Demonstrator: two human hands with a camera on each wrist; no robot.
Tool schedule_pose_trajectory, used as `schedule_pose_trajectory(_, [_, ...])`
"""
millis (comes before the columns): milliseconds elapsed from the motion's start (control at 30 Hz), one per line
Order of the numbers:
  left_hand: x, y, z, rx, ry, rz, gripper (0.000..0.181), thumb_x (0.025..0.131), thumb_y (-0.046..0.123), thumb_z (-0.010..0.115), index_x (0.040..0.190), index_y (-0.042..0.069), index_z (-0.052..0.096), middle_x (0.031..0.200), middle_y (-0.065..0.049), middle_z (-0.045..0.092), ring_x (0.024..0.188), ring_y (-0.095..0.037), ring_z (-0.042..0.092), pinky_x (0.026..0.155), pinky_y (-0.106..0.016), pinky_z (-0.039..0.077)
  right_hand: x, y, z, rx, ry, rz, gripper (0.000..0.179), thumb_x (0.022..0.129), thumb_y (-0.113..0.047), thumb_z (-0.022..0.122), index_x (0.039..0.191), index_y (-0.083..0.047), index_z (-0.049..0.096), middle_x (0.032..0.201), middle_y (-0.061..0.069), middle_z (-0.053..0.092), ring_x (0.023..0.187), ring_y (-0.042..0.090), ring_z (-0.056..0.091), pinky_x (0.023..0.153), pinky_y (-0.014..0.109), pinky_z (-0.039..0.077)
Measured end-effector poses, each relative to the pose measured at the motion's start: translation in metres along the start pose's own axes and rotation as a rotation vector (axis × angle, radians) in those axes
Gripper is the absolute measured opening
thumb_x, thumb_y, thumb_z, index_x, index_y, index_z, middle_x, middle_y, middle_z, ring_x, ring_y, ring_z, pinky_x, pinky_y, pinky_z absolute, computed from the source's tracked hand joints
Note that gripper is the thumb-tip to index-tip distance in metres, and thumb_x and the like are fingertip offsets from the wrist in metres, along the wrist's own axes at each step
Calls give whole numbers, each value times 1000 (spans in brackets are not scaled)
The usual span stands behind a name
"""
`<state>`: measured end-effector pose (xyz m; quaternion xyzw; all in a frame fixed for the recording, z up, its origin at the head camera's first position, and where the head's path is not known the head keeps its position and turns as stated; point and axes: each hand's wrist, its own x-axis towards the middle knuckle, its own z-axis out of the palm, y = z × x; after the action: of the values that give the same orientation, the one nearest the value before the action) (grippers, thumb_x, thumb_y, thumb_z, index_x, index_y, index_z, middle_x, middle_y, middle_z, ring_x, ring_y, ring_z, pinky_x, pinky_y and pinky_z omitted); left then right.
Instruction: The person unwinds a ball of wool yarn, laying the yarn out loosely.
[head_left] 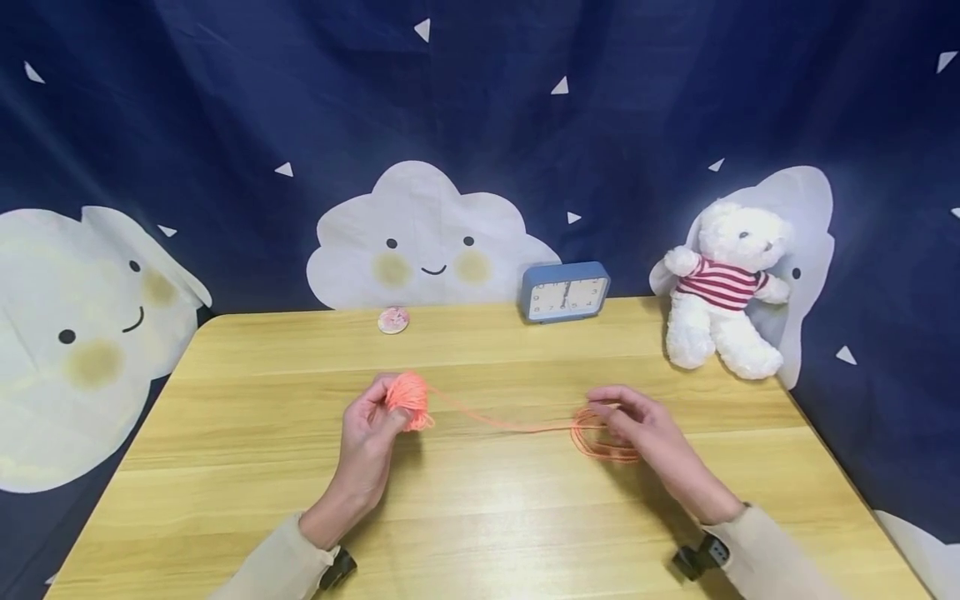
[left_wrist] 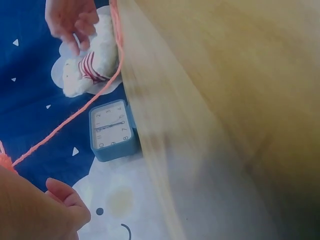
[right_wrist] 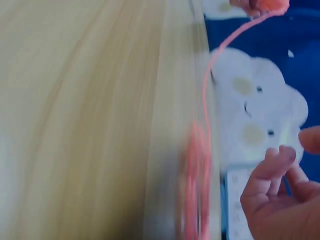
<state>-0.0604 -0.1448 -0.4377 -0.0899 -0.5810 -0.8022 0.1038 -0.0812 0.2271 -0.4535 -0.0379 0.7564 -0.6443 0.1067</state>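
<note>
My left hand point(head_left: 365, 450) grips a small ball of coral-orange yarn point(head_left: 409, 402) above the left-centre of the table, thumb on the near side. From the ball a single strand point(head_left: 495, 422) runs right to loose loops of yarn point(head_left: 596, 454) lying on the wood. My right hand point(head_left: 648, 429) hovers over those loops with loosely bent fingers. In the right wrist view its thumb and fingers point(right_wrist: 272, 167) stand apart with nothing between them, and the loops point(right_wrist: 192, 195) look blurred beside the hand. The left wrist view cuts off most of the ball.
At the table's back edge stand a blue alarm clock point(head_left: 566, 292) and a small round pinkish disc point(head_left: 393, 320). A white teddy bear point(head_left: 723, 287) in a striped shirt sits at the back right. Behind hangs a dark blue cloth point(head_left: 480, 100) with clouds.
</note>
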Motion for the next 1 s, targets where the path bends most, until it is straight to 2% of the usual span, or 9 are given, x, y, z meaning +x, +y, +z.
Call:
schedule_pose_trajectory(67, [-1, 0, 0, 5, -12, -3, 31, 88, -19, 51, 114, -11, 66, 114, -14, 62, 100, -16, 60, 87, -24, 58, 7, -2, 16, 35, -99, -7, 41, 108, -13, 65, 144, 5, 61, 108, 19, 69, 81, 19, 65, 65, 27, 55])
schedule_pose_trajectory(167, [-3, 1, -1, 6, -36, -4, 31, 87, -19, 52, 116, -16, 63, 115, -14, 61, 102, -17, 59, 88, -23, 57, 17, -4, 39, 34, -234, -47, 41, 108, -13, 65, 147, -1, 62, 117, 21, 69, 83, 24, 63, 71, 28, 52])
schedule_pose_trajectory(267, [-3, 1, -2, 3, -74, 9, 30, 88, -18, 54, 116, -19, 62, 115, -14, 61, 103, -18, 58, 89, -23, 56, 25, -8, 60, 22, -350, -82, 43, 108, -13, 65, 150, -7, 62, 149, 15, 63, 112, 34, 66, 95, 34, 55])
schedule_pose_trajectory(300, [-3, 1, -2, 3, -88, 16, 29, 88, -18, 54, 116, -19, 62, 115, -14, 61, 103, -18, 57, 89, -23, 56, 26, -10, 65, 26, -385, -89, 44, 107, -13, 65, 151, -8, 61, 152, 13, 61, 121, 38, 64, 103, 37, 53])
schedule_pose_trajectory(500, [-2, 0, -2, 2, -140, 33, 23, 91, -18, 58, 113, -18, 64, 116, -14, 60, 103, -17, 60, 89, -24, 57, 32, -22, 92, 53, -533, -40, 49, 107, -23, 71, 153, -10, 60, 147, 9, 66, 123, 44, 61, 99, 36, 54])
schedule_pose_trajectory(633, [-2, -1, -2, -2, -161, 25, 21, 92, -17, 59, 113, -17, 64, 116, -14, 59, 102, -16, 61, 85, -24, 60, 29, -25, 100, 47, -519, -24, 42, 104, -24, 76, 140, -2, 68, 126, 17, 74, 113, 44, 69, 92, 38, 61])
schedule_pose_trajectory(833, [0, -1, -2, 4, -160, 33, 21, 88, -20, 56, 108, -18, 62, 115, -16, 56, 100, -16, 59, 81, -21, 58, 21, -30, 90, 59, -383, -67, 25, 105, -20, 73, 117, 2, 75, 103, 29, 72, 82, 24, 67, 73, 27, 59])
schedule_pose_trajectory(900, [0, -1, -3, 25, -147, 40, 23, 83, -20, 54, 105, -18, 61, 113, -15, 54, 98, -17, 57, 74, -20, 57, 19, -31, 83, 62, -330, -98, 24, 106, -19, 71, 116, 3, 75, 100, 31, 70, 81, 21, 66, 73, 26, 59])
schedule_pose_trajectory(1000, [0, -1, -5, 76, -107, 67, 26, 77, -18, 51, 101, -17, 62, 110, -14, 53, 97, -18, 54, 74, -20, 52, 17, -32, 72, 51, -264, -148, 22, 108, -17, 68, 115, 4, 74, 97, 31, 69, 81, 22, 66, 74, 27, 60])
